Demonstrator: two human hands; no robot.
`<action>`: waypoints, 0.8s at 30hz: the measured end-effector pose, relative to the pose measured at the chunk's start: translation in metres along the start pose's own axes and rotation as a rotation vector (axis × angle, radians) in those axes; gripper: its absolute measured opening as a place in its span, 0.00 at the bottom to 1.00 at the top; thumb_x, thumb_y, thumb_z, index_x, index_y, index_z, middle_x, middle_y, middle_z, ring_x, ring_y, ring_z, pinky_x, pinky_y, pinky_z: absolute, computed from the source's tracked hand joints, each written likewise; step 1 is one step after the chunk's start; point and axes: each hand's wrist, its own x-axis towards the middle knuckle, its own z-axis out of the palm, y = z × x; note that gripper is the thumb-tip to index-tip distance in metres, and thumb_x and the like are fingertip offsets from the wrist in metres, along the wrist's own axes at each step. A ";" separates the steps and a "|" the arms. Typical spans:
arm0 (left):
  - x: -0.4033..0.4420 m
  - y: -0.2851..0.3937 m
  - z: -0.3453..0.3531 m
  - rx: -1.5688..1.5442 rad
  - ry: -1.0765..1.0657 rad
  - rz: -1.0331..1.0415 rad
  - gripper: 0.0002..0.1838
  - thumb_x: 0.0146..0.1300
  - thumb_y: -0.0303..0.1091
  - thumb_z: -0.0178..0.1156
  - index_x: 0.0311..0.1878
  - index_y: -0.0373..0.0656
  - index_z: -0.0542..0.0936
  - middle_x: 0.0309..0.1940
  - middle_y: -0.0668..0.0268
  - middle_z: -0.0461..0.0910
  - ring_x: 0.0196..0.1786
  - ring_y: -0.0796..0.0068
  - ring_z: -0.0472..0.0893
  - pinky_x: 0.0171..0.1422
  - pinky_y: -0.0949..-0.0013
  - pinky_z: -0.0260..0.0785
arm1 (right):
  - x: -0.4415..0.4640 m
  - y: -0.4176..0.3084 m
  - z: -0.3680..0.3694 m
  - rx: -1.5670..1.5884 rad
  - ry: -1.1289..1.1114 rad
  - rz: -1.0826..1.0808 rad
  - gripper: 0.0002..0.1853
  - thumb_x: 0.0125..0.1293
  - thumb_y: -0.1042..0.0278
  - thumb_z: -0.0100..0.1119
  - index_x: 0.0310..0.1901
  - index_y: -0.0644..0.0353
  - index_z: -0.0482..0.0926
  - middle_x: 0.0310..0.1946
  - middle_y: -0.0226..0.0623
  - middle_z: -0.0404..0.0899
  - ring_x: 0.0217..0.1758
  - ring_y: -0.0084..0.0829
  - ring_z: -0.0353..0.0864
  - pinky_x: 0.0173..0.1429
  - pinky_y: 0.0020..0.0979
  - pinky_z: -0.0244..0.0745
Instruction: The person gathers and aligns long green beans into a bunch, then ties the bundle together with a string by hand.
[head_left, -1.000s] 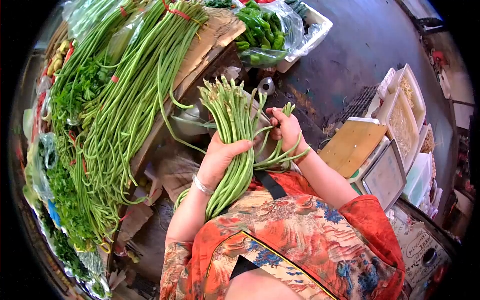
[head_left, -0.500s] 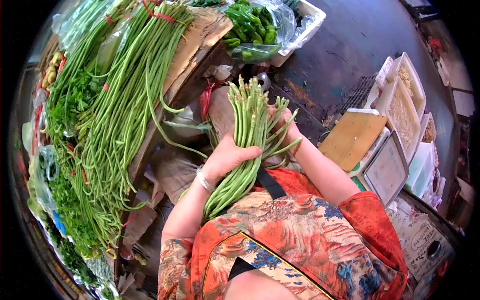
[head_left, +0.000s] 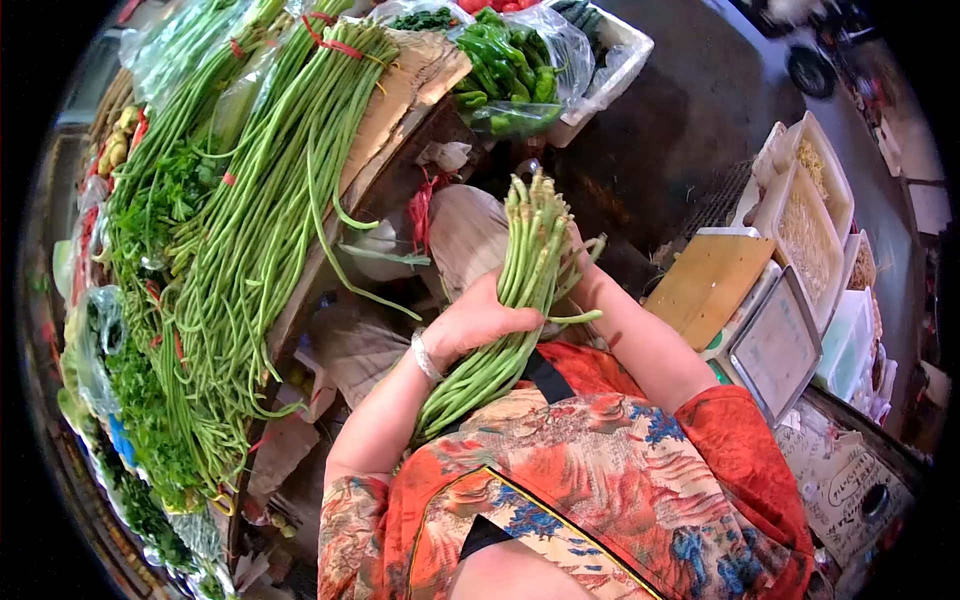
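My left hand [head_left: 492, 312] is closed round a bunch of long green beans [head_left: 530, 245], its thumb lying across the front. The bean ends point up and away from me, while the lower part hangs down over my left forearm side toward my lap. On the far right side of the bunch, my right hand [head_left: 582, 258] grips the beans too, its fingers mostly hidden behind them. A few loose bean ends stick out to the right beside that hand. To the left, a large pile of long beans [head_left: 270, 210] tied with red bands lies on the stall.
Green peppers [head_left: 505, 65] in a plastic bag stand at the top beside a white foam box [head_left: 625, 60]. On the right are a scale [head_left: 775, 345], a wooden board [head_left: 710, 285] and white tubs [head_left: 810, 220]. Leafy greens [head_left: 150, 390] line the left edge.
The bunch in my hands has become more compact, with fewer beans splayed to the right. Both hands stay on it, and the left has shifted slightly right. The view has tilted a little.
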 end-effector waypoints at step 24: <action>-0.101 0.008 -0.019 -0.683 0.328 0.488 0.25 0.53 0.32 0.63 0.54 0.32 0.74 0.40 0.52 0.81 0.37 0.64 0.82 0.41 0.65 0.76 | -0.108 -0.189 0.162 -0.490 -0.180 -0.674 0.13 0.74 0.57 0.51 0.43 0.58 0.77 0.16 0.18 0.57 0.15 0.11 0.53 0.17 0.18 0.48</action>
